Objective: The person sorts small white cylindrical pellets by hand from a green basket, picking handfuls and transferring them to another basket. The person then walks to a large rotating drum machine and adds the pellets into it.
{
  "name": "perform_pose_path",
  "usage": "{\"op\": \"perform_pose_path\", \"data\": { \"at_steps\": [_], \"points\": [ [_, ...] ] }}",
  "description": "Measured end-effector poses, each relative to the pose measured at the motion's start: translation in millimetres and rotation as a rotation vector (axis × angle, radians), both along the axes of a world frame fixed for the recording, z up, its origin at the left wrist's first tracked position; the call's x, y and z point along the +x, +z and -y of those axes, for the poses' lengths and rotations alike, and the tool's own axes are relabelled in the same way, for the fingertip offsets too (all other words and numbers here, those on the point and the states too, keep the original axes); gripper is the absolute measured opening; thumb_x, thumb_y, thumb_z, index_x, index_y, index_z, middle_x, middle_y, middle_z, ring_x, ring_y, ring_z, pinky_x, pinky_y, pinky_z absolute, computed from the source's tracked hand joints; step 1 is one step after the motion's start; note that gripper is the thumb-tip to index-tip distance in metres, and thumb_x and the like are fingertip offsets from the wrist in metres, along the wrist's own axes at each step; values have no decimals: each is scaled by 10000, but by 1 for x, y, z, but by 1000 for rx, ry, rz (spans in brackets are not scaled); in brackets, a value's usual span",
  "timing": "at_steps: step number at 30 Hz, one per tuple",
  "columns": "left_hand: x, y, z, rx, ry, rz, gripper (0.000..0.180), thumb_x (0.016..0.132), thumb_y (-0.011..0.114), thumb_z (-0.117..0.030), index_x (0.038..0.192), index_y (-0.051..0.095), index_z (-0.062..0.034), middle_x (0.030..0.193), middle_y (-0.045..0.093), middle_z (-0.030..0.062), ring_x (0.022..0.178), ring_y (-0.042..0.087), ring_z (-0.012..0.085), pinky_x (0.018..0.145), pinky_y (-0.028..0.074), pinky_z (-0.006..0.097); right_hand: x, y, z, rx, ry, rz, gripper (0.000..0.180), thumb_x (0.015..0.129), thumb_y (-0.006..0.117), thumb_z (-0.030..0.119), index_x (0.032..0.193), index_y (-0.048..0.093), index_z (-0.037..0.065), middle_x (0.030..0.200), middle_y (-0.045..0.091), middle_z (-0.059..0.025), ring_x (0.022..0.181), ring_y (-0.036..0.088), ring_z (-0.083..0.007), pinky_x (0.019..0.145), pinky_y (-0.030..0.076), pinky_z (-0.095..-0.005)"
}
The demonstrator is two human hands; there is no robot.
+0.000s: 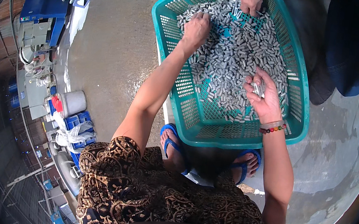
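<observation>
A green plastic basket [192,113] with slotted walls holds a great many small silver-grey metal cylinders [239,52]. Over the basket's far left part, my left hand [196,29] has its fingers curled down among the cylinders; what they grip, if anything, is hidden. My right hand [264,95], with a beaded bracelet [272,129] at its wrist, is turned palm up above the near right part. Its fingers curl around a few of the metal cylinders, which show in the palm.
Another person's hand [251,0] reaches into the basket from the far side. Dark trousers [355,48] of a person show at the right. My feet in blue flip-flops [172,140] are close to the near edge. At left stand a white bucket [74,102] and blue crates [78,122].
</observation>
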State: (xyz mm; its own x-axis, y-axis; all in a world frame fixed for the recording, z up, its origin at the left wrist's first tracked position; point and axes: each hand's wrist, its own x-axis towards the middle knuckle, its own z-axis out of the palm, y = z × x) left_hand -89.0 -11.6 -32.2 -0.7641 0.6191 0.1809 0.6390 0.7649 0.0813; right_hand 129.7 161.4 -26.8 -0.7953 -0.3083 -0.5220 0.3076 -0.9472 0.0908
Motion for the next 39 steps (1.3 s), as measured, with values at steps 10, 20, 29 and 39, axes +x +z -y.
{"op": "perform_pose_path", "data": {
  "at_steps": [10,20,29,39],
  "points": [
    [79,72,-31,374,-228,257,230,802,630,-260,926,644,-67,919,626,116,857,605,290,712,498,361,-9,16,1,84,-54,69,268,850,579,246,665,499,70,781,519,-81,581,488,-146,366,359,-204],
    [-37,-13,11,1,83,227,206,749,650,-193,903,620,-60,960,608,184,851,600,359,734,470,427,-1,18,-1,66,-67,-236,380,877,513,295,594,475,44,749,523,-94,678,583,-248,482,481,-273],
    [-44,4,-25,85,-3,185,188,792,619,-208,896,635,-52,808,622,195,781,605,346,677,475,409,-6,18,6,68,48,-242,334,883,490,273,627,493,58,729,523,-83,605,547,-204,427,432,-245],
    [-4,-14,-36,-455,-147,83,117,734,568,-31,826,615,23,891,594,198,878,591,354,725,507,417,-1,12,1,28,-44,-135,310,856,546,244,628,477,47,676,479,-65,540,438,-135,371,273,-196]
  ]
}}
